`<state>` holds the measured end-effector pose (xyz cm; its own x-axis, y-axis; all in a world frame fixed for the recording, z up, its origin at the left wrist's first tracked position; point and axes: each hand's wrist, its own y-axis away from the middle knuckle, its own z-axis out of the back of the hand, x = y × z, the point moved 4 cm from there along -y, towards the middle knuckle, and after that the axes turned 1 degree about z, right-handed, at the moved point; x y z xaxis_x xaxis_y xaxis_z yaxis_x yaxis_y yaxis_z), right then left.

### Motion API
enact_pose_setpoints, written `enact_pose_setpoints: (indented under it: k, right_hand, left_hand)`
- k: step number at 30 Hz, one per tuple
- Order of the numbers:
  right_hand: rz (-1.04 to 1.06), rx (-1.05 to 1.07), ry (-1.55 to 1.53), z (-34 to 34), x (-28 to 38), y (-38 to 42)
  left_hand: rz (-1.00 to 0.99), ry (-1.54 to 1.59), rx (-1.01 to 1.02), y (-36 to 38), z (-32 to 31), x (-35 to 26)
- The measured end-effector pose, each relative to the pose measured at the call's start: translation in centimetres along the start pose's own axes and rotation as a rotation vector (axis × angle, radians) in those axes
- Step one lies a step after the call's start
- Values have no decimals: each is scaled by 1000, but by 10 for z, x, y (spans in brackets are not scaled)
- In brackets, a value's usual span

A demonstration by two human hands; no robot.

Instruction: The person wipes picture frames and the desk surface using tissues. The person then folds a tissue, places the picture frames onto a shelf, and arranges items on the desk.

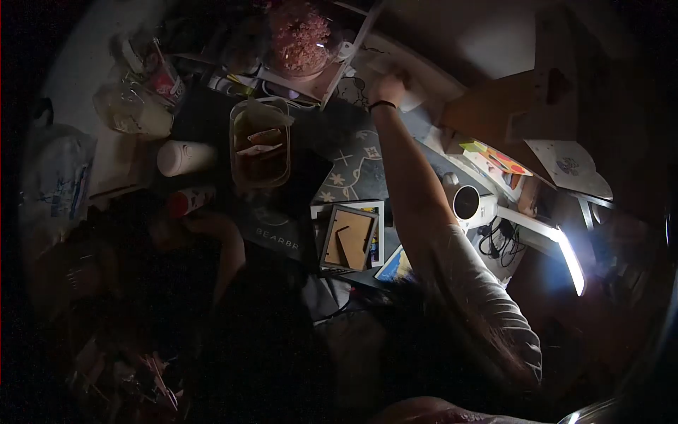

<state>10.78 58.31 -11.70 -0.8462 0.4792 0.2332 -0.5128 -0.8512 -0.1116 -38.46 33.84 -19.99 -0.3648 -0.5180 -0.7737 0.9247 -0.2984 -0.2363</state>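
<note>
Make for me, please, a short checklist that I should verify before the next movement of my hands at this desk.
1. Lamp lit: ok.
2. Enough light on the left hand: not ok, it is in deep shadow.
3. Left hand's grip on the red-ended cylinder beside it: cannot tell, too dark.
4. What the right hand touches at the back of the desk: cannot tell, the hand is blurred.
5. Picture frame, back side up, apart from both hands: ok.
6. White bottle apart from both hands: ok.

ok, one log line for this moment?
right hand: outstretched, grip unclear | left hand: near red-topped container, grip unclear | lamp: lit | frame: back up
</note>
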Motion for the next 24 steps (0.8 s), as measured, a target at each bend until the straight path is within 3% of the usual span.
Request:
enact_pose_setpoints:
  k: [1, 2, 5, 7, 8, 10, 13, 14, 16, 20, 24]
  right_hand:
    - [32, -175, 96, -19, -1, -7]
    - [31, -174, 97, -9, 8, -2]
    - [125, 108, 9, 5, 39, 11]
    - [308, -329, 24, 8, 54, 16]
    - [300, -326, 27, 5, 49, 14]
    - [240, 129, -217, 9, 53, 10]
    - [293, 264, -122, -7, 56, 2]
    - [294, 267, -122, -12, 54, 4]
    - [520, -97, -167, -6, 55, 9]
    - [670, 4, -79, 0, 50, 22]
    - [734, 93, -228, 12, 42, 76]
  left_hand:
    - [-13, 9, -13, -3, 1, 0]
    - [-20, 14, -22, -6, -1, 0]
    - [-33, 24, -45, -11, -2, 2]
    - [-47, 42, -48, -15, -4, 1]
    - [-52, 47, -50, -16, -4, 1]
    - [-65, 44, -59, -16, -4, 1]
    - [-69, 51, -68, -16, -3, 3]
    - [-69, 50, -71, -16, -2, 4]
    - [-70, 48, -79, -18, -1, 5]
    - [-79, 53, -75, -20, -4, 4]
    - [-90, 52, -82, -21, -6, 3]
